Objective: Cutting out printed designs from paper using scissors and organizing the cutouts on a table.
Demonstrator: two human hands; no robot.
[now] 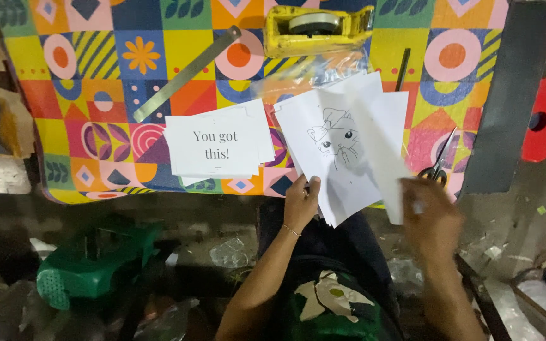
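My left hand [301, 201] grips the lower left edge of a stack of white sheets [323, 170]; the top sheet bears a line drawing of a cat [336, 139]. My right hand [434, 218], blurred by motion, holds a separate white sheet [380, 151] seen nearly edge-on, lifted above the right side of the stack. Both hands sit at the near edge of a table covered by a bright patterned cloth [96, 95].
A second pile of white printed cards [216, 145] lies left of the stack. A metal ruler [188, 72], a yellow tape dispenser [317, 28], a dark pen [402, 69] and scissors [440, 164] lie on the cloth. A green plastic object [90, 265] sits below the table.
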